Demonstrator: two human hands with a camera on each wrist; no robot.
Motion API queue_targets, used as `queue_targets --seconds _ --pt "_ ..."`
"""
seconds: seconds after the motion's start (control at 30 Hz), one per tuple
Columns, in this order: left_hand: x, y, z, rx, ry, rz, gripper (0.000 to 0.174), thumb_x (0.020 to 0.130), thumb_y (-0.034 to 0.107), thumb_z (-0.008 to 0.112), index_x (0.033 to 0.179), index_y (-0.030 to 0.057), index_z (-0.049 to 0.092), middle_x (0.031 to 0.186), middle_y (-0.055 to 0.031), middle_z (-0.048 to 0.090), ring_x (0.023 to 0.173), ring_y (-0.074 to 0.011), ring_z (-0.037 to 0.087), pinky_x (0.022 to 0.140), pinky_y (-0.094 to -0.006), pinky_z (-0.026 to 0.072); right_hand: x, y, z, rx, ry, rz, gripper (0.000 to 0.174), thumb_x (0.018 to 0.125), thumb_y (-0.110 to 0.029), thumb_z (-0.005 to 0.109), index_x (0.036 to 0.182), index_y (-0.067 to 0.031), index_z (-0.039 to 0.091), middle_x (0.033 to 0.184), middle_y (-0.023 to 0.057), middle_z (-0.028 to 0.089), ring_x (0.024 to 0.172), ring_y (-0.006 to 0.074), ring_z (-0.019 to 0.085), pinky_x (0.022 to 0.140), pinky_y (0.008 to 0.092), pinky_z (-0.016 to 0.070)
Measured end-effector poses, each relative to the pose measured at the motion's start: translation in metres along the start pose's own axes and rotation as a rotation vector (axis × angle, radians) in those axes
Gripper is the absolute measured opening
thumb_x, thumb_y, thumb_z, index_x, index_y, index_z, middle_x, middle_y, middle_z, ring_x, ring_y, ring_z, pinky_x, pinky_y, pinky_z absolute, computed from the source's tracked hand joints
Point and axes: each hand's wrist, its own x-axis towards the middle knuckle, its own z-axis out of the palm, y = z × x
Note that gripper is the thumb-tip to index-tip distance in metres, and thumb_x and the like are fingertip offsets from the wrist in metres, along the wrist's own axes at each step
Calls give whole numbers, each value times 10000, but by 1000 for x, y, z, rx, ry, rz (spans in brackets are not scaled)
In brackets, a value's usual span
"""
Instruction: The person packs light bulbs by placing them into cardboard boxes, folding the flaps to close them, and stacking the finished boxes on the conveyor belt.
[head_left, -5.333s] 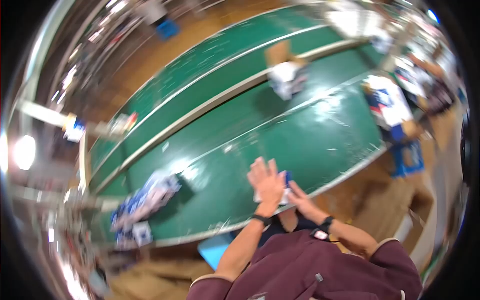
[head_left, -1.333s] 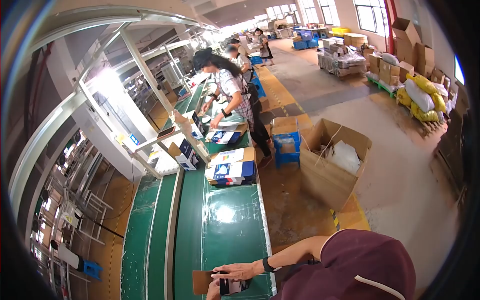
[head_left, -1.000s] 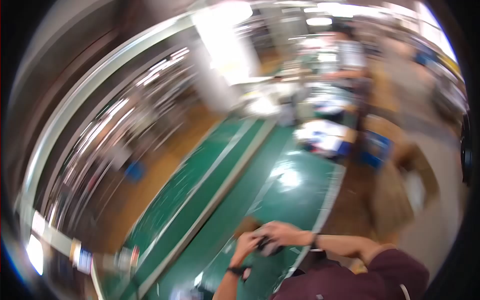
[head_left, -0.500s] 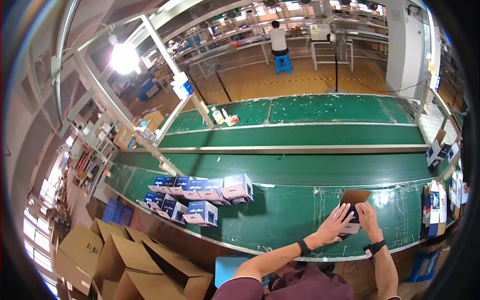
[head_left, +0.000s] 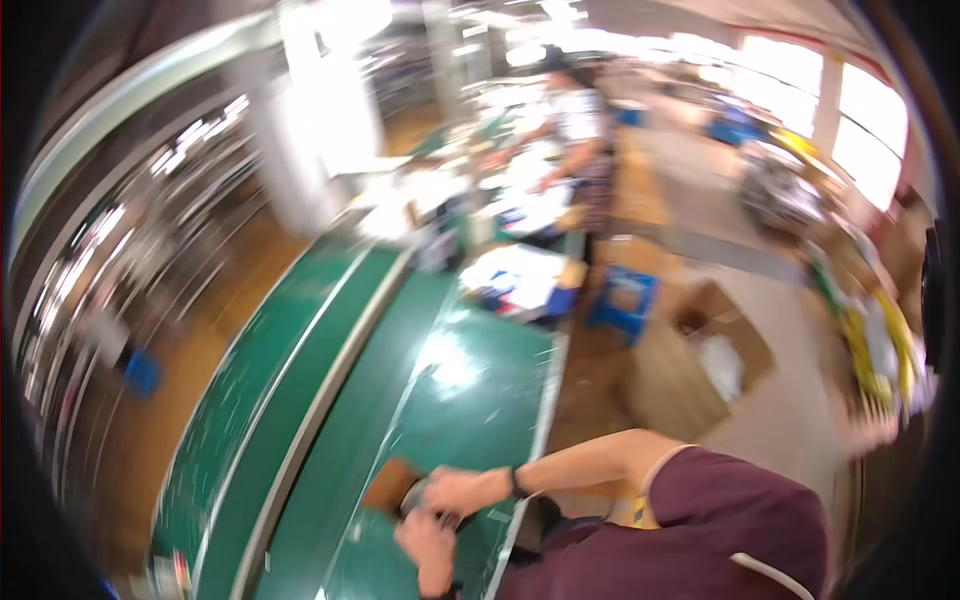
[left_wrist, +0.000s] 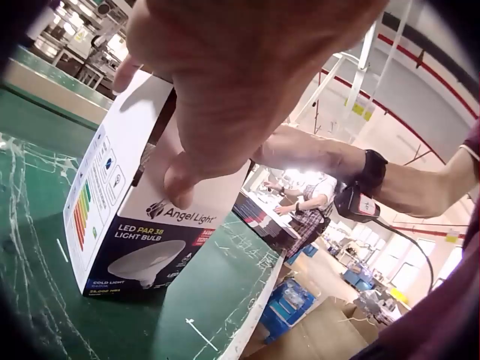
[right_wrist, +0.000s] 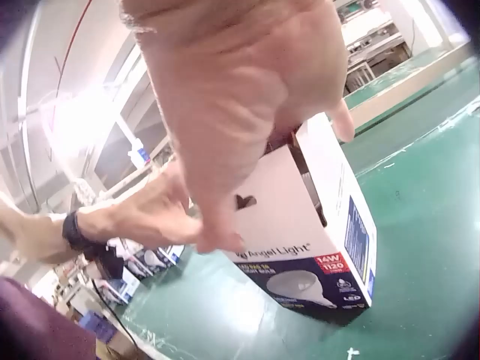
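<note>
A white and dark-blue light bulb box (left_wrist: pixel 154 251), printed "Angel Light LED PAR 38", stands on the green conveyor belt (head_left: pixel 480 400). In the head view its brown cardboard flap (head_left: pixel 390 487) sticks up beyond the hands. My left hand (left_wrist: pixel 225 82) grips the top of the box, thumb on the white front panel and fingers toward the far side. My right hand (right_wrist: pixel 240 97) holds the top as well, its thumb on the panel above the print. Through a gap at the side edge the dark inside shows; the hands hide the rest of the top.
Flattened printed boxes (head_left: pixel 520 280) lie stacked farther along the belt, where another person (head_left: pixel 578 120) works. A blue stool (head_left: pixel 625 300) and an open carton (head_left: pixel 710 350) stand right of the belt. Several similar boxes (right_wrist: pixel 154 259) sit behind in the right wrist view.
The head view has swung to the right along the belt and is blurred. Both hands stay on the box, its brown flap still raised.
</note>
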Motion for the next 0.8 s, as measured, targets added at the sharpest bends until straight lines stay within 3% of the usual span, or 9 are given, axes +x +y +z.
queue_targets --seconds 0.03,0.1,0.23,0.4,0.5,0.63,0.7,0.73,0.8 --pt "-6 -8 8 26 -24 -38 519 786 436 824 1197 140 712 1151 -114 657 1104 -346 620 853 -535 472 -3 17 34 -27 132 -73 241 715 -241 799 914 -128 722 912 95 704 911 297 685 941 475 422" --pt "2 12 -23 121 -73 47 334 839 283 758 1126 111 758 1005 -149 750 948 -321 715 1025 -592 455 -5 31 47 -13 -40 -40 231 681 -211 798 885 -114 749 882 85 717 919 298 694 1003 496 369" --pt "-8 -3 -8 70 -205 117 429 755 270 767 1171 172 733 923 -207 732 841 -409 700 1041 -743 368 -8 12 28 -141 -269 -20 259 669 -195 792 914 -112 778 866 87 740 947 318 708 1034 589 392" --pt "-4 26 -49 2 -189 -137 264 807 231 728 1018 76 760 869 -212 725 816 -445 686 864 -545 535 -23 25 48 -282 102 -123 149 780 -203 740 908 -133 768 818 48 703 993 282 671 1149 625 290" --pt "-22 13 -32 -55 -82 65 210 820 181 713 988 66 763 897 -211 714 821 -445 670 770 -538 539 -32 28 44 -207 135 -162 144 857 -189 666 748 -138 745 758 43 662 961 266 633 1185 624 254" --pt "-23 3 -21 -116 7 34 186 821 145 711 971 51 769 922 -223 695 951 -439 640 877 -540 519 -29 33 60 -113 68 -117 229 887 -251 657 708 -123 719 708 62 621 1005 268 585 1186 596 252" --pt "-22 6 -31 4 -53 66 182 813 119 740 988 80 766 1241 -249 670 1193 -443 607 1044 -522 479 -33 28 46 -37 21 -121 278 913 -264 651 692 -110 719 720 66 624 1021 270 581 1167 593 261" --pt "-25 27 -48 44 73 83 185 806 101 749 991 87 763 1325 -251 640 1243 -446 591 1079 -515 466 -40 16 15 -12 -108 -109 253 968 -299 636 907 -91 767 888 82 678 1089 290 586 1110 555 347" --pt "-34 36 -52 -3 227 98 212 791 52 760 998 99 763 1457 -256 572 1326 -454 554 1133 -507 443 -47 11 14 238 268 -20 275 1002 -315 612 1131 -105 734 1074 92 681 1169 319 572 1076 513 398"
